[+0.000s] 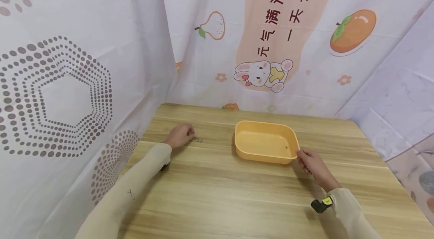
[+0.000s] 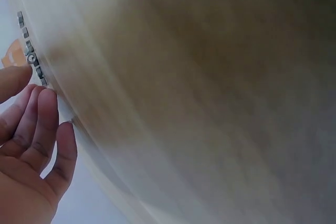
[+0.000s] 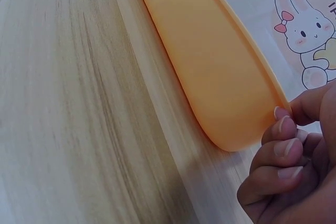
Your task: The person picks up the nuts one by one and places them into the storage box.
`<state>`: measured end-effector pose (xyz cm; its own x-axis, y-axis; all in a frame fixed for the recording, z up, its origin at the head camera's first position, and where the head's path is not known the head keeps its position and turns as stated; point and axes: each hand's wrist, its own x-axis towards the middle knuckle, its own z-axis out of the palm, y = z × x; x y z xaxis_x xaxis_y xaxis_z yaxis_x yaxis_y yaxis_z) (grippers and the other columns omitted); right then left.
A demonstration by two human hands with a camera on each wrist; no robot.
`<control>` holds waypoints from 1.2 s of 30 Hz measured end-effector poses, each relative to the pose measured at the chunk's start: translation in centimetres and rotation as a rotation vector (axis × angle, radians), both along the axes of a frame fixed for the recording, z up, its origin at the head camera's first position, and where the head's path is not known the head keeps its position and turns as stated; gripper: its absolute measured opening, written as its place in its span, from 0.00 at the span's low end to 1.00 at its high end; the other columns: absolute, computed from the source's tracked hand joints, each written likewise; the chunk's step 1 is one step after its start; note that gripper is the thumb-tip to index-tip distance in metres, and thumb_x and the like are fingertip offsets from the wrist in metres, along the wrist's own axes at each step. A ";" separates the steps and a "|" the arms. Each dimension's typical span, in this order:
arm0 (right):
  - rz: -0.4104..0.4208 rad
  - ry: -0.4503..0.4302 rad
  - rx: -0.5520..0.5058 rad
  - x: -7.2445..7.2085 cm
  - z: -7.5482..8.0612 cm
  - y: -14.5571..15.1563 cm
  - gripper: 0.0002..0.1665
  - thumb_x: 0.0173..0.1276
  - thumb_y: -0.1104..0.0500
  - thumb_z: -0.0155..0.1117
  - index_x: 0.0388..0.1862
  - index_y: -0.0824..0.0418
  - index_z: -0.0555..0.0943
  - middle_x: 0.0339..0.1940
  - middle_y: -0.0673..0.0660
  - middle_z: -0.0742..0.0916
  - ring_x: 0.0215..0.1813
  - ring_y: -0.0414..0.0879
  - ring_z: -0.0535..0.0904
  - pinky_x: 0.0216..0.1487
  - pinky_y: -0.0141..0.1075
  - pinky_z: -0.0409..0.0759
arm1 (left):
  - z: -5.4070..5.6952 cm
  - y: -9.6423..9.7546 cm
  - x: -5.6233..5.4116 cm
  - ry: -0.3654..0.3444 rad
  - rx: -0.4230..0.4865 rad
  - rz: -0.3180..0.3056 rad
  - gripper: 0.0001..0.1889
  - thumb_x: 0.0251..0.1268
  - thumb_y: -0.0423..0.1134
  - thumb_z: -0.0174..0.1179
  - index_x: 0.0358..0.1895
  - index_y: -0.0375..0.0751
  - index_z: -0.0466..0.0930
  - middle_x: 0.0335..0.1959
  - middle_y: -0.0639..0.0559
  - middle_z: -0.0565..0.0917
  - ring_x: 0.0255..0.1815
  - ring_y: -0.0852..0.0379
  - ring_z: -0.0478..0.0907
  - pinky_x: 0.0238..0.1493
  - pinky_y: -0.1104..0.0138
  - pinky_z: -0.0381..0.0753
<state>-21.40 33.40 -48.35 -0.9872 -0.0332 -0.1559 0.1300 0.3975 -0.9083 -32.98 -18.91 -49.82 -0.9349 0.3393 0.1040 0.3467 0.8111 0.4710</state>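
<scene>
My left hand (image 1: pixel 181 135) is low over the table's left side, fingers bent and fingertips right at several small grey metal pieces (image 1: pixel 201 141). In the left wrist view these metal pieces (image 2: pixel 31 57) form a loose row, one with a round centre. Thumb and fingertips stand slightly apart at the row's near end, with nothing visible between them. With thumb and forefinger, my right hand (image 1: pixel 313 165) pinches the near right corner of a yellow-orange plastic tray (image 1: pixel 264 158). The other fingers curl below the rim, beside the tray's wall (image 3: pixel 220 72). A small dark spot shows on the tray's floor.
The wood-grain table (image 1: pixel 217 197) meets a printed curtain (image 1: pixel 203 81) at its back edge. Another curtain (image 1: pixel 142 62) hangs close along the left side, near the left arm. A black wrist device (image 1: pixel 320 206) hangs below the right sleeve.
</scene>
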 end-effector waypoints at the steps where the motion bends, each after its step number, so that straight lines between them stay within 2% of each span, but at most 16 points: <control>1: -0.001 0.000 -0.002 0.0 0.0 0.0 0.25 0.84 0.49 0.50 0.33 0.68 0.71 0.22 0.51 0.72 0.21 0.39 0.65 0.21 0.31 0.66 | 0.0 0.0 0.0 -0.002 -0.006 0.004 0.05 0.70 0.39 0.68 0.39 0.41 0.85 0.32 0.54 0.83 0.33 0.58 0.79 0.38 0.60 0.80; 9: 0.004 -0.018 -0.013 -0.4 -0.1 0.2 0.24 0.85 0.51 0.48 0.33 0.69 0.72 0.23 0.52 0.73 0.21 0.39 0.65 0.21 0.31 0.66 | 0.5 0.0 0.1 -0.037 -0.038 -0.006 0.03 0.69 0.37 0.68 0.36 0.44 0.85 0.30 0.56 0.83 0.32 0.59 0.78 0.37 0.61 0.79; 14: -0.001 0.006 0.000 -0.2 -0.3 0.1 0.27 0.85 0.50 0.49 0.36 0.75 0.70 0.22 0.51 0.73 0.21 0.39 0.65 0.21 0.31 0.66 | 0.7 0.0 0.0 -0.068 -0.060 0.007 0.03 0.68 0.36 0.69 0.35 0.45 0.85 0.30 0.57 0.83 0.32 0.59 0.78 0.39 0.61 0.80; 20: -0.006 0.007 0.004 -0.1 -0.3 0.2 0.26 0.85 0.50 0.49 0.35 0.73 0.71 0.22 0.51 0.73 0.21 0.39 0.65 0.21 0.31 0.66 | 0.8 0.1 0.2 -0.074 -0.090 0.022 0.05 0.67 0.38 0.70 0.34 0.45 0.84 0.31 0.56 0.83 0.33 0.58 0.78 0.40 0.59 0.80; 24: -0.013 0.000 -0.002 0.0 -0.3 0.1 0.25 0.84 0.50 0.49 0.35 0.72 0.71 0.23 0.51 0.73 0.21 0.39 0.65 0.21 0.30 0.66 | 0.9 0.1 0.4 -0.066 -0.105 0.026 0.07 0.67 0.39 0.70 0.32 0.44 0.84 0.30 0.56 0.84 0.31 0.58 0.78 0.39 0.59 0.80; 29: -0.003 0.000 -0.011 0.0 -0.1 0.1 0.24 0.84 0.50 0.50 0.34 0.68 0.72 0.23 0.51 0.73 0.21 0.39 0.65 0.21 0.31 0.66 | 0.8 0.1 0.3 -0.026 -0.135 0.010 0.09 0.72 0.36 0.65 0.30 0.44 0.84 0.29 0.55 0.83 0.27 0.58 0.76 0.35 0.60 0.79; 36: -0.008 -0.025 -0.025 -0.2 -0.3 0.2 0.23 0.85 0.52 0.48 0.36 0.70 0.73 0.23 0.52 0.73 0.21 0.40 0.65 0.22 0.32 0.66 | 0.5 -0.1 0.2 0.019 -0.166 -0.022 0.07 0.69 0.33 0.62 0.30 0.43 0.83 0.27 0.55 0.82 0.25 0.59 0.74 0.31 0.62 0.78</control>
